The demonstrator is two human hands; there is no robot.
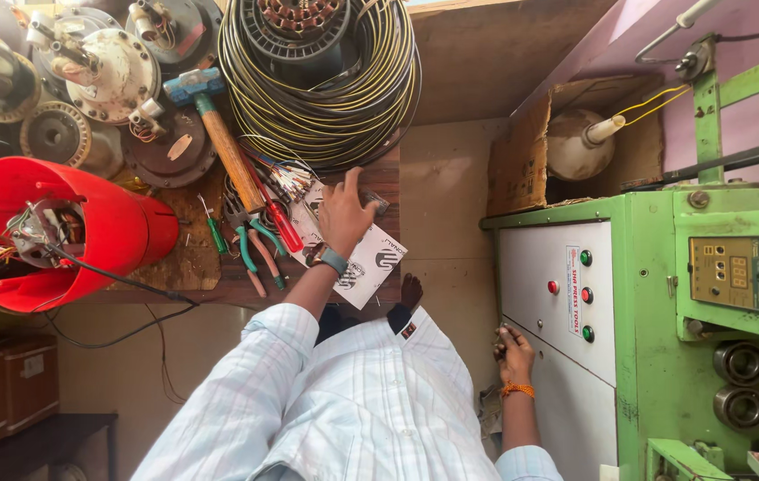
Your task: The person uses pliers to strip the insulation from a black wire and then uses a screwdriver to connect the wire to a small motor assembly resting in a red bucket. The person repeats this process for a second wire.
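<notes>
While wire coils (322, 85) crowd the wooden worktop (192, 258) at twelve o'clock, the left hand (346, 214) presses spread on a white sheet (371, 258); the right hand (515, 354), fingers curled at four o'clock against the green machine (656, 356), hides any grip.

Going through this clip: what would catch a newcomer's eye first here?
Probably the big red housing at the left edge of the workbench, and the thick coil of wire at the top centre. The left hand rests on a printed sheet on the bench; the right hand touches the green machine.

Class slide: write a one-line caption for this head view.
Left hand rests on papers beside a wire coil; right hand touches a green machine's white panel.
</notes>
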